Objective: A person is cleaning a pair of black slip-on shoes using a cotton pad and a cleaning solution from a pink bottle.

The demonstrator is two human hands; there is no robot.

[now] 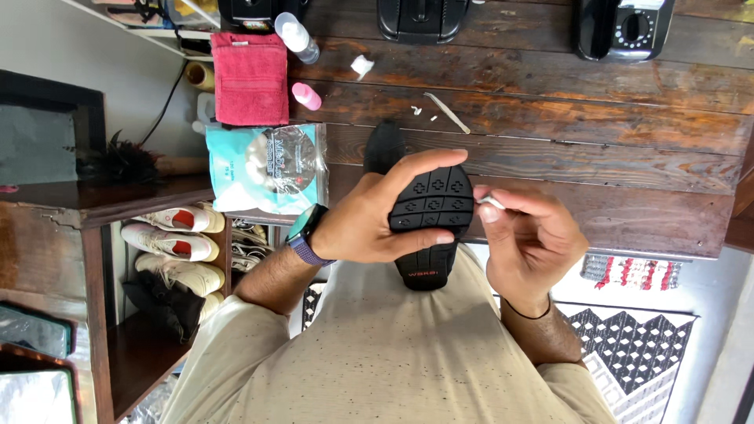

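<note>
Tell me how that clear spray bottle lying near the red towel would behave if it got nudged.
The spray bottle lies on its side on the wooden table, and its body looks round, so a nudge would probably set it rolling. It seems to be thin clear plastic, so likely light and not fragile. The red towel beside it might stop it on that side.

Black cross-patterned shoe sole (pixel 430 206), red towel (pixel 250 77), black-and-white geometric rug (pixel 632 353).
</note>
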